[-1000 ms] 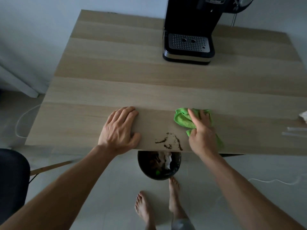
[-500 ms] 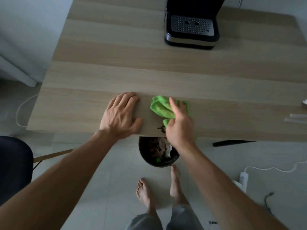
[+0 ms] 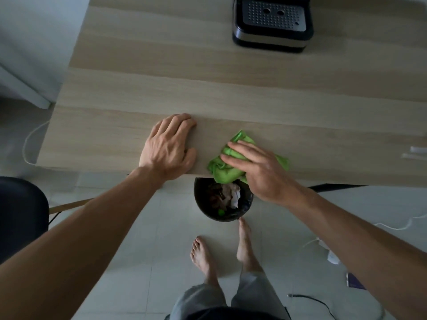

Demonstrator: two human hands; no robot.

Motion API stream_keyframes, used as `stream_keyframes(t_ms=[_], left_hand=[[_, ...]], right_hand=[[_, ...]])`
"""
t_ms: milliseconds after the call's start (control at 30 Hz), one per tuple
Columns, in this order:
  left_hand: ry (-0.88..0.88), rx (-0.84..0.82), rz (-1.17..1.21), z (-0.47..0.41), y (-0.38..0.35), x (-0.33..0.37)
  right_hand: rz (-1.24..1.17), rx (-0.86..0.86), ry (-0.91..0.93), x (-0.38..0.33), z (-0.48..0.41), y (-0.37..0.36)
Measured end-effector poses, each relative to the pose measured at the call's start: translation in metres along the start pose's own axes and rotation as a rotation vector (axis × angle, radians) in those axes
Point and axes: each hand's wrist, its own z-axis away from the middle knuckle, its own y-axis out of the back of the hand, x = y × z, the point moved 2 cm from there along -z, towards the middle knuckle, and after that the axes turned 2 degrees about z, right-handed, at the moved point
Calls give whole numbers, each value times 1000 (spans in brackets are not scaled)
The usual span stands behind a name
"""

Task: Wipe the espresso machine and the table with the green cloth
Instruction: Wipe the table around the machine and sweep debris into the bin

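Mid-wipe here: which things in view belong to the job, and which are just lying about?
Job:
- cloth, under the right hand
- table, left hand resting on it
- espresso machine
- bin, probably, below the cloth

Lying about:
- chair
- white sticks
- power strip

The right hand (image 3: 260,173) dragged the green cloth (image 3: 219,168) over the table (image 3: 161,77) edge, grounds gone.

The green cloth (image 3: 221,168) lies crumpled on the near edge of the light wooden table (image 3: 161,77), with one part hanging over. The black espresso machine (image 3: 272,40) stands at the far right, well apart.
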Motion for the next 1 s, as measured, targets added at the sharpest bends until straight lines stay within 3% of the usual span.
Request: stream_keyframes(t_ms=[100,200,400,633,800,1000], left_hand=[[-9,-14,-45,-1,-2,0],[-21,-30,-71,-2,-3,0],[-15,-28,-68,-2,-4,-1],[1,-16,-50,-2,-2,1],[1,-21,-45,-1,-1,1],[2,-26,-34,-1,1,2]], right_hand=[[-82,68,-120,5,0,15],[1,132,-239,15,1,16],[151,114,-208,2,22,-2],[13,174,-269,5,6,12],[159,64,-65,-10,-5,-5],[227,97,25,-8,24,-6]])
